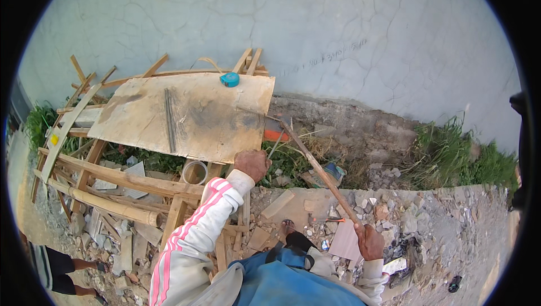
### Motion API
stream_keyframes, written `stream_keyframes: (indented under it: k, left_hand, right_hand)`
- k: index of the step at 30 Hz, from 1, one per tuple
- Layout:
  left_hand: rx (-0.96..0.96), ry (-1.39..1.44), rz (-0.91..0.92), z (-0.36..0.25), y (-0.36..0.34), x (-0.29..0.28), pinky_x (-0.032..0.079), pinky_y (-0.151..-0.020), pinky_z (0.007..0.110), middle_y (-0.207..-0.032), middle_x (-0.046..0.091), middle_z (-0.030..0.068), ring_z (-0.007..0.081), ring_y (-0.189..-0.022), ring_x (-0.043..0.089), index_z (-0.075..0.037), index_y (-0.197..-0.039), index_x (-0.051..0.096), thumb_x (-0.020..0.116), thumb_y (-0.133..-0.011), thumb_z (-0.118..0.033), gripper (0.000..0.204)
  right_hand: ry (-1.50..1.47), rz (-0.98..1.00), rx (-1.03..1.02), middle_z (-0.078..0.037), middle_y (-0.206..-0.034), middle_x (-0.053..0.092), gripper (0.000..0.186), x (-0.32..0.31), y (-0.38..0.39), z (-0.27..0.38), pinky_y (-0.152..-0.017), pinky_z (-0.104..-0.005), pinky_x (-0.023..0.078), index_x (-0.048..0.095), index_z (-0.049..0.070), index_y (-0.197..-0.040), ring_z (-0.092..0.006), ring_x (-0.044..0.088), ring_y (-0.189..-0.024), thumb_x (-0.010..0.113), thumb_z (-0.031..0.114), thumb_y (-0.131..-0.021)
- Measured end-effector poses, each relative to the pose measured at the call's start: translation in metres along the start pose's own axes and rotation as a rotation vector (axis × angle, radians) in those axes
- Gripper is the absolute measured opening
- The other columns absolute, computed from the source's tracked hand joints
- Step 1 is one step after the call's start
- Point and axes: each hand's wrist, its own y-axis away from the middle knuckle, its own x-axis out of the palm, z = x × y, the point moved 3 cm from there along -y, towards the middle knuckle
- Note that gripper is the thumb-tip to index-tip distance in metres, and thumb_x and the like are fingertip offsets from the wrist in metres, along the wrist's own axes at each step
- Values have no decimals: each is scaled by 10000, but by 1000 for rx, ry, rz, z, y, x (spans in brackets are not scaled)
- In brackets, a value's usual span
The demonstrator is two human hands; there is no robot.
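Observation:
My left hand (pixel 252 164) is closed at the near right corner of a worn, stained plywood board (pixel 141 106). A thin grey metal rod (pixel 276 144) slants up and right from beside that fist; whether the fist grips it is hidden. My right hand (pixel 369 242), lower and to the right, is wrapped round the near end of a long brown bar (pixel 324 177). This bar slopes up and left, and its far end meets a thin metal piece at the board's right edge. An orange object (pixel 275 136) shows there. A teal tape measure (pixel 230 79) rests on the board's far edge.
A rough timber frame (pixel 129 179) supports the board beside a cracked grey wall (pixel 338 24). A clear round container (pixel 195 172) sits by the frame. Rubble (pixel 417 221), wood scraps and an orange-handled tool (pixel 336 220) litter the ground. Another person's legs (pixel 62 272) show lower left.

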Motion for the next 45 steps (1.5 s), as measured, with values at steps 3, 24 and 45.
stream_keyframes:
  k: [3, 24, 45]
  left_hand:
    - [5, 46, 9, 0, -2, 4, 556, -759, 503, -900, 733, 156, 354, -854, 712, -99, -956, 730, 660, -859, -399, 323]
    - [91, 213, 324, 27, -44, -7, 503, -730, 469, -744, 655, 149, 339, -773, 660, -77, -741, 656, 720, -783, -380, 312]
    - [101, -38, 142, 14, -36, -8, 549, -772, 477, -898, 731, 128, 331, -841, 707, -108, -965, 695, 737, -766, -357, 321]
  right_hand:
    - [-78, 103, -74, -265, -675, 632, 662, 0, -15, -11, -628, -567, 493, 667, 13, -831, -488, 649, -711, 480, 632, -972]
    - [-58, 70, -16, -252, -674, 640, 716, -3, -8, 6, -616, -547, 505, 703, 26, -887, -453, 665, -698, 445, 691, -952]
    - [-242, 167, 5, -212, -609, 606, 713, 11, -3, 5, -578, -509, 468, 665, 6, -758, -414, 629, -615, 568, 700, -893]
